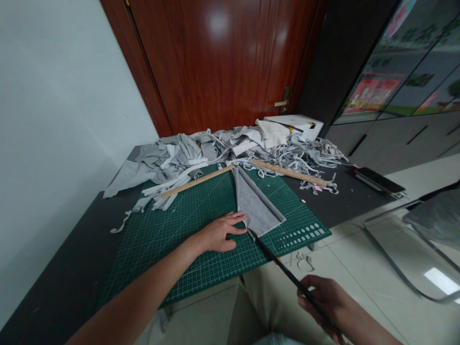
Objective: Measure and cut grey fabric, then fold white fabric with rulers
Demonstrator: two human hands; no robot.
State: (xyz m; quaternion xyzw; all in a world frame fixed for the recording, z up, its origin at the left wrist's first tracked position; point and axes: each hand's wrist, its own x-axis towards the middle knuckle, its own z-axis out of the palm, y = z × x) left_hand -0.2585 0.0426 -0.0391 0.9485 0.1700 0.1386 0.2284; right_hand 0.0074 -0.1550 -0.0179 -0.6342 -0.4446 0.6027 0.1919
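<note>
A grey piece of fabric [256, 206], narrow at its far end and wide at the near end, lies on the green cutting mat [201, 203]. Its right edge looks folded or rolled over. My left hand [223, 232] rests flat with fingers apart, fingertips at the fabric's lower left edge. In my right hand [321, 302], past the mat's near edge, is a long thin black rod [283, 268] with a silvery tip. That tip meets the fabric's near left corner, close to my left fingertips. The exact kind of tool is too small to make out.
A heap of grey and white fabric scraps [179, 153] runs along the table's back. One wooden ruler [197, 181] lies on the mat, another wooden ruler [289, 172] at the right. A white box [305, 125] stands behind; a phone [380, 181] lies at the right edge, near a chair [388, 254].
</note>
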